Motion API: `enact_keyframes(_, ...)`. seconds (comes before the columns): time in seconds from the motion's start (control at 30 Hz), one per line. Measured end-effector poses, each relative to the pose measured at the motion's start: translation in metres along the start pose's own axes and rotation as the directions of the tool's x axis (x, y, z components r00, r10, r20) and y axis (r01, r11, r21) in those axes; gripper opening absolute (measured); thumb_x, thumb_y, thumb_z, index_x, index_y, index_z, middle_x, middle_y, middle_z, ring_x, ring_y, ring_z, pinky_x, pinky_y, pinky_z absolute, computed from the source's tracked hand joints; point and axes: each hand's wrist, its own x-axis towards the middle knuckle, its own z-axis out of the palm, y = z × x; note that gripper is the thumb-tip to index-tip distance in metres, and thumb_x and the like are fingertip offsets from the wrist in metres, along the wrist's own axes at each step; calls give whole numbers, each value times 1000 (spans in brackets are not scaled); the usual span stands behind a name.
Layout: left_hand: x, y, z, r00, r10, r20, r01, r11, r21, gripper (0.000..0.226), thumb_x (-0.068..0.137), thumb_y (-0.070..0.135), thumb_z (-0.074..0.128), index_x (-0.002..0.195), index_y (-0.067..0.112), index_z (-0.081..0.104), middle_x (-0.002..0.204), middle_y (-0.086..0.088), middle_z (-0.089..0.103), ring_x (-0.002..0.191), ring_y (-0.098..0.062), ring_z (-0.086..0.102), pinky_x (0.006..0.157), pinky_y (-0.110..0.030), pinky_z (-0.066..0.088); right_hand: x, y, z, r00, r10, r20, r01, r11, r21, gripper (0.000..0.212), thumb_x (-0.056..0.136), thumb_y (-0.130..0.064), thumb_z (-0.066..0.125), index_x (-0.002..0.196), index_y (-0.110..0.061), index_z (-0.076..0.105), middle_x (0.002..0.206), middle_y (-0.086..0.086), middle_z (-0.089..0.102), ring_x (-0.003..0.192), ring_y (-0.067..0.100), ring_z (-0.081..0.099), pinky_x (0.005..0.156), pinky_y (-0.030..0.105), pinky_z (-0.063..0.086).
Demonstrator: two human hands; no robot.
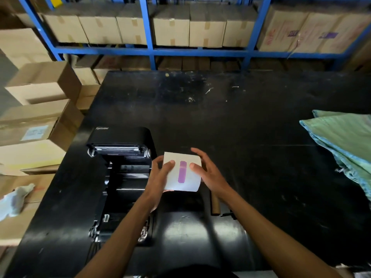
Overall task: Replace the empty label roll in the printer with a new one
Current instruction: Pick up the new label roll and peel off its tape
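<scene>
A white label roll [188, 182] with a purple strip of tape across it is held above the black table, just right of the printer. My left hand [160, 177] grips its left side with the thumb on top. My right hand [208, 173] holds its right side, thumb beside the purple strip. The black printer [122, 177] stands at the left with its lid open and tilted back, its inner bay showing. A brown cardboard core [215, 205] lies on the table under my right forearm.
A black table [241, 117] spreads ahead. Green and blue woven sacks [345, 141] lie at its right edge. Cardboard boxes [34, 117] are stacked to the left, and a blue rack [148, 51] with more boxes stands behind. A crumpled cloth [14, 199] rests on the left boxes.
</scene>
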Motion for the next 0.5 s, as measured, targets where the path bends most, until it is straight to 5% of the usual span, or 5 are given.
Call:
enact_keyframes(0.13,-13,-2,-17,994,106,-9,-106,994,3,49,71,54,69,115,40,51,102,1,71,85,-11,73,63,-24,57,-12,-16,10,970,-241,14,230,903,-364,43,87,-36,68,127,-48,58,141,-18,48,131,-1,42,108,24,36)
enact_keyframes(0.37,-25,-1,-28,984,156,-87,-160,986,-42,56,72,50,71,121,36,48,107,2,66,84,-10,73,62,-22,57,-25,-32,36,904,-427,18,350,716,-604,32,82,-22,78,113,-26,74,122,-7,66,116,8,51,101,29,44)
enact_keyframes(0.5,-31,1,-36,976,193,-105,-191,981,28,62,73,48,70,127,34,44,111,6,61,95,-18,68,66,-26,59,-27,-38,46,918,-394,-41,305,770,-560,21,81,-21,78,102,-24,77,112,-10,67,110,4,53,95,23,45)
